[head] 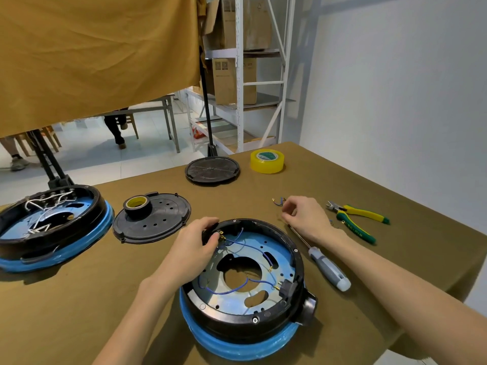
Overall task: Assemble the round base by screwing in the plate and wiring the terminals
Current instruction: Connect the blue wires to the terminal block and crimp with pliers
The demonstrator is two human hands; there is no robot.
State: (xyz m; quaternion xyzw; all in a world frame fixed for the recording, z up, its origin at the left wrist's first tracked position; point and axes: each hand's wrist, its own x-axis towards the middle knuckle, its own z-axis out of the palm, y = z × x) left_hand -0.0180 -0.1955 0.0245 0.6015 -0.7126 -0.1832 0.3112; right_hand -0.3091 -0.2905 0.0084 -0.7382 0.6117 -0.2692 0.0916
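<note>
Where the brown tabletop [79, 299] runs out, its far edge sits just behind a flat black disc [212, 169] and a yellow tape roll [267, 161], and its right edge falls away beside the white wall, close past the pliers [361, 219]. Bare cloth lies open at front left, and a clear strip separates the two bases. Nearest the camera stands the base [245, 285], a black ring on a blue rim, with the metal plate [274, 264] inside it and blue wires [237, 285] looping across the central hole. A second base [50, 227] with white wires sits at the left edge, and a black lid [152, 219] carrying a dark tape roll [137, 205] lies between them.

Reaching in from below, the left hand [195, 246] curls over the base's far-left rim, fingertips pinching at a brass terminal [222, 236] there. To the right, the right hand [303, 219] hovers just beyond the rim with fingers bent together; whether it pinches anything I cannot tell. A screwdriver [326, 267] lies beneath its wrist, and loose wire ends [278, 202] rest beside its fingers.
</note>
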